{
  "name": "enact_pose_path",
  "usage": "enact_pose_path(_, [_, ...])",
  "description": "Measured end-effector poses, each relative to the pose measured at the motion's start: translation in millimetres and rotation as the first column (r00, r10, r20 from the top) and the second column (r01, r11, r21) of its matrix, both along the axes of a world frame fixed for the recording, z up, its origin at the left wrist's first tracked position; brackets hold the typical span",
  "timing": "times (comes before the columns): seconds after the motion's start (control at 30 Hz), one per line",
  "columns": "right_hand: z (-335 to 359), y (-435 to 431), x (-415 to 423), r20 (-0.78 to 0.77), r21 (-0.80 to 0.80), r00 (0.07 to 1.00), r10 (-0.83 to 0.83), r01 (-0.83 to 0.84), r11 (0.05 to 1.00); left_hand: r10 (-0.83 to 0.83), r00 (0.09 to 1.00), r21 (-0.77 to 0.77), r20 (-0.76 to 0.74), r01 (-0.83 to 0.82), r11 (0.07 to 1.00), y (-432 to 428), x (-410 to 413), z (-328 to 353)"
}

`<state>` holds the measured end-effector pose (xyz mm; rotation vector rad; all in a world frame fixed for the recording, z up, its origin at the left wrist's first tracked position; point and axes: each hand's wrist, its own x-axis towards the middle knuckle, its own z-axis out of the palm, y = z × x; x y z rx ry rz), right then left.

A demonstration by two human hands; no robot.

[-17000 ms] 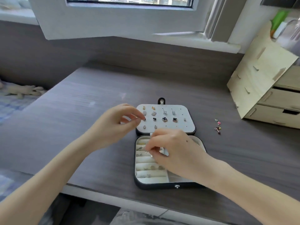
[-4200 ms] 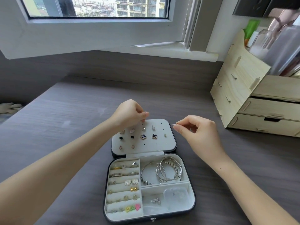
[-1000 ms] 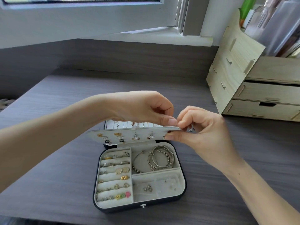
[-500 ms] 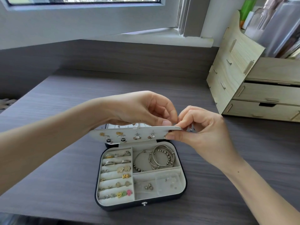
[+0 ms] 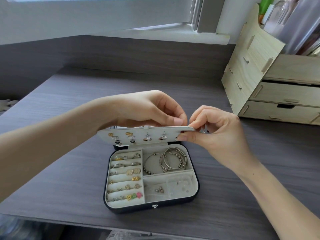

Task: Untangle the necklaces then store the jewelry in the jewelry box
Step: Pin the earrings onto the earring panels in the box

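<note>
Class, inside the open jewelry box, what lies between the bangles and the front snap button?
In the head view, a compartment holding small silver studs and a clear plastic bag lies between the bangles and the snap button.

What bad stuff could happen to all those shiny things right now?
1. The left hand and right hand pinch one end of the raised grey felt earring panel. If they slip, it could flop down and shake its small stud earrings loose.
2. A dropped earring might get lost among the silver beaded bangles in the open black jewellery box, or bounce onto the grey wooden desk.
</note>
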<state>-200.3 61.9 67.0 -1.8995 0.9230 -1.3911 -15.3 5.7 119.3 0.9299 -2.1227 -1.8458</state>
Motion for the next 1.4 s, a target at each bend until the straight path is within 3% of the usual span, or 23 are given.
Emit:
enact_pose_path(0.37, [-2,2,-1,-0.034,-0.010,0.999,-0.026,0.026,1.000,0.042,0.986,0.022,-0.164,-0.038,0.999,2,-2,4])
enact_pose_path(0.43, [-1,3,-1,-0.031,-0.016,0.999,-0.020,0.020,1.000,0.078,0.988,-0.015,-0.133,-0.081,0.997,3,-3,5])
enact_pose_path(0.53, [-1,2,0,-0.027,-0.021,1.000,-0.016,0.015,1.000,0.142,0.990,-0.189,0.008,-0.138,0.972,6,-8,3])
enact_pose_path(0.63, [-2,3,0,-0.007,-0.027,1.000,-0.016,0.016,1.000,0.122,0.981,-0.308,0.151,-0.071,0.949,8,-10,3])
enact_pose_path(0.97, [-2,3,-1,-0.066,-0.027,0.997,-0.043,0.041,0.999,0.128,0.984,-0.251,0.125,-0.093,0.963,4,0,5])
enact_pose_path(1.4, [-3,2,-1,-0.054,-0.041,0.998,-0.024,0.021,0.999,0.014,0.984,-0.324,0.176,0.045,0.945,5,-3,5])
